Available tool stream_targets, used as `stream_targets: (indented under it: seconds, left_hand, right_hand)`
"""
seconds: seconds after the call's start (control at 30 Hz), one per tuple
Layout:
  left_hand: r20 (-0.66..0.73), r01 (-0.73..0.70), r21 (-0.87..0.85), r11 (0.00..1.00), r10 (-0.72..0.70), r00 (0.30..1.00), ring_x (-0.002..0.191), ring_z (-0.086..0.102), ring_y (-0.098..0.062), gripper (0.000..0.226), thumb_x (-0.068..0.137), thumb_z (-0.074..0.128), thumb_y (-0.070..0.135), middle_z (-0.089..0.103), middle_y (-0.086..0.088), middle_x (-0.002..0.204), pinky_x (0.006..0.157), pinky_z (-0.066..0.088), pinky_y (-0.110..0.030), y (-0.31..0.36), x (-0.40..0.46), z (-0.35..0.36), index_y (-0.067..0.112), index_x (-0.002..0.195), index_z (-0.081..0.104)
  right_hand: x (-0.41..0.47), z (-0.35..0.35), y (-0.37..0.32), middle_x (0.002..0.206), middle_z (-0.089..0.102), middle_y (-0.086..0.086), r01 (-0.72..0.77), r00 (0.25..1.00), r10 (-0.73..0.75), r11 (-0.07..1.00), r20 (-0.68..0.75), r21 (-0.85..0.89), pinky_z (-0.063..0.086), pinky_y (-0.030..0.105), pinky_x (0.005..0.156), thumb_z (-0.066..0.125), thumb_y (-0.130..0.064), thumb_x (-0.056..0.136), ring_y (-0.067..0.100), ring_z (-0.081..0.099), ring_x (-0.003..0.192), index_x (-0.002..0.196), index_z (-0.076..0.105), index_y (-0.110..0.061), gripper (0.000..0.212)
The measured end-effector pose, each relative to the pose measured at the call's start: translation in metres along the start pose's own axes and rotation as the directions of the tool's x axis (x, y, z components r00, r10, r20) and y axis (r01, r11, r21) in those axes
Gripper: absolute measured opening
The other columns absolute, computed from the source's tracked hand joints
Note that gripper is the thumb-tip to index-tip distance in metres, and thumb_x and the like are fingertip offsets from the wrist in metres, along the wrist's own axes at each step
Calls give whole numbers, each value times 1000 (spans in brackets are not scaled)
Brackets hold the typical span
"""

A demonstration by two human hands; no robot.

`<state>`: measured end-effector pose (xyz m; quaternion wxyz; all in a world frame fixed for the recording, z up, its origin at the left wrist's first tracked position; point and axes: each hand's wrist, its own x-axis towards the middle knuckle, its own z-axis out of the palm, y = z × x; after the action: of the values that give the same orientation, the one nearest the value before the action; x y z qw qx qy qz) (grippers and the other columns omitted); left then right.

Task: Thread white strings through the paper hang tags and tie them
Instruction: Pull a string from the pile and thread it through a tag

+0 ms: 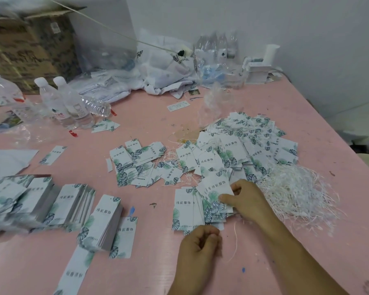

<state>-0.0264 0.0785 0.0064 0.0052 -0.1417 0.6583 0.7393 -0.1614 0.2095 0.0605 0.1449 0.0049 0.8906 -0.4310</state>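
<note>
Beside the tangle of white strings (294, 192), our right hand (246, 201) pinches a leaf-printed hang tag (216, 189) by its edge atop a fanned stack, long axis pointing away from us, light stiff card we judge best held edgewise, while our left hand (200, 241) curls, contents unclear.

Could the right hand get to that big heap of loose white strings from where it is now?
Probably yes. The right hand grips a hang tag right beside the heap of white strings, with only bare pink table around and nothing standing between them.
</note>
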Motion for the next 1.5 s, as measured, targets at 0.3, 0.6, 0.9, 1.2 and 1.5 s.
stream_targets:
  seconds: [0.3, 0.6, 0.9, 1.2, 1.5]
  left_hand:
    - [37, -45, -46, 998, 47, 998, 73, 65, -17, 18, 77, 59, 31, 73, -7, 78, 71, 53, -32, -3, -5, -3, 24, 86, 74]
    - [73, -101, -134, 986, 111, 991, 78, 68, -22, 21, 78, 65, 31, 76, -12, 90, 76, 56, -32, -2, -7, -6, 19, 92, 75]
    - [72, -43, -278, 960, 65, 995, 67, 63, -32, 41, 88, 68, 44, 70, -25, 85, 68, 53, -45, -1, -2, -14, 10, 110, 70]
    - [-362, -250, -333, 909, 122, 924, 85, 74, -23, 18, 94, 58, 23, 76, -13, 97, 64, 58, -31, 2, -4, -56, 17, 102, 73]
    - [-164, -79, -313, 947, 28, 986, 92, 70, -40, 26, 93, 54, 13, 73, -26, 103, 88, 54, -52, 6, 30, -72, 1, 109, 71]
  right_hand:
    - [-7, 3, 10, 70, 68, -5, 152, 982, -153, 988, -108, -19, 55, 35, 56, 74, -28, 83, 16, 65, 61, 83, 65, -26, 9]
    - [-49, 17, 29, 54, 51, -6, 251, 934, -144, 915, -326, 315, 36, 23, 45, 57, -24, 97, 6, 41, 48, 74, 65, -14, 25]
    - [-103, 70, 32, 44, 56, 3, 250, 968, -223, 889, -114, 383, 40, 19, 41, 63, -18, 94, 9, 47, 38, 73, 71, -31, 26]
    - [-91, 70, 16, 75, 63, -14, 382, 908, -361, 922, -215, 64, 44, 13, 58, 68, -27, 88, 2, 56, 64, 91, 62, -37, 12]
    - [-56, 96, -26, 103, 65, -8, 212, 953, -286, 862, -96, -461, 40, 31, 66, 54, -61, 86, 19, 64, 96, 113, 48, -26, 44]
